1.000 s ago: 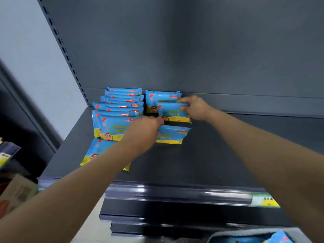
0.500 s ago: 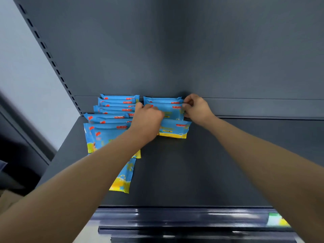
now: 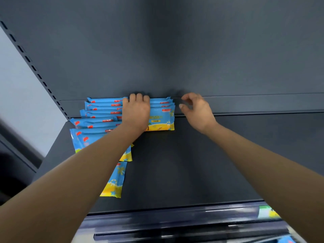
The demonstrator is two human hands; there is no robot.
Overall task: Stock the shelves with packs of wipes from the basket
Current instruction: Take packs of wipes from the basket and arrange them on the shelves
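From the head view, the left hand [image 3: 136,114] lies on the packs [image 3: 162,120], fingers curled over their back edge. The right hand [image 3: 199,111] hovers just beside them, loosely curled, holding nothing. The packs stand in 2 rows at the back-left of the shelf [image 3: 192,163].

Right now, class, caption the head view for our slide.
Left hand holds wipe packs at the shelf's back; right hand hangs empty beside them.

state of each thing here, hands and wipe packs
dark grey metal shelf, partly stocked
right row of blue plastic wipe packs, upright at the back
left row of blue wipe packs, standing, overlapping
single blue wipe pack, flat near shelf front
left hand, fingers curled over right row's top
right hand, loosely curled, holds nothing
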